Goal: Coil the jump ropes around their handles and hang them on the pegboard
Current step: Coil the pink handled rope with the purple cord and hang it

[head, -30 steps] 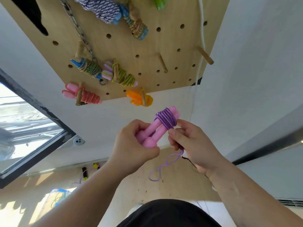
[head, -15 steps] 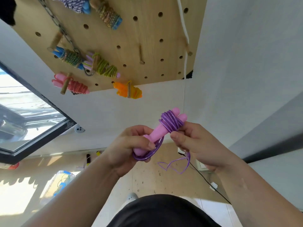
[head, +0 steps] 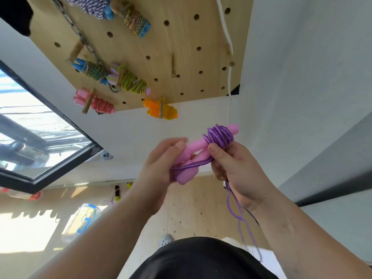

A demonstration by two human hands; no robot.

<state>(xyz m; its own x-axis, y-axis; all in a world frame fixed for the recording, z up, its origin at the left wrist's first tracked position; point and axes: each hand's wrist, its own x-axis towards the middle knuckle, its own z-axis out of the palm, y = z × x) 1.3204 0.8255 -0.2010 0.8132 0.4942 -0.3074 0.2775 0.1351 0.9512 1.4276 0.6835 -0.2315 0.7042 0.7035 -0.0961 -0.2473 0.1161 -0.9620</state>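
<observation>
- The wooden pegboard [head: 181, 47] fills the upper view, with several coiled ropes on its pegs, among them an orange bundle [head: 161, 109] at its lower edge.
- The right hand [head: 233, 170] is closed on the coil end of the pink handles [head: 193, 152], thumb against the purple rope [head: 219, 135]; loose rope trails below the wrist.
- The left hand [head: 161, 166], blurred, seems to grip the handles' lower ends with fingers partly open.
</observation>
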